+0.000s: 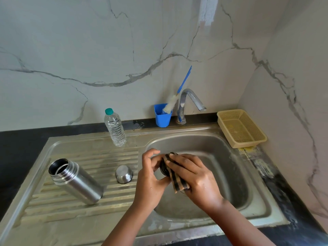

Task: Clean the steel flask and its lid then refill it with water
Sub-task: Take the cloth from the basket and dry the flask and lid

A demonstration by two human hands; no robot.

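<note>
The steel flask (76, 180) stands open-mouthed on the ribbed drainboard at the left. A small steel cup cap (123, 174) sits upside down to its right. Over the left edge of the basin, my left hand (150, 176) grips a dark round lid (163, 169), mostly hidden. My right hand (193, 174) presses a striped brown-and-black cloth (174, 176) against that lid, with its fingers over the cloth. A clear plastic water bottle (115, 128) with a green cap stands upright behind the drainboard.
The steel sink (236, 167) basin lies below my hands, with a chrome tap (188, 103) behind it. A blue cup (162, 115) holds a blue-handled bottle brush (177, 94). A beige plastic basket (241, 127) sits at the back right. Marble walls close the back and right.
</note>
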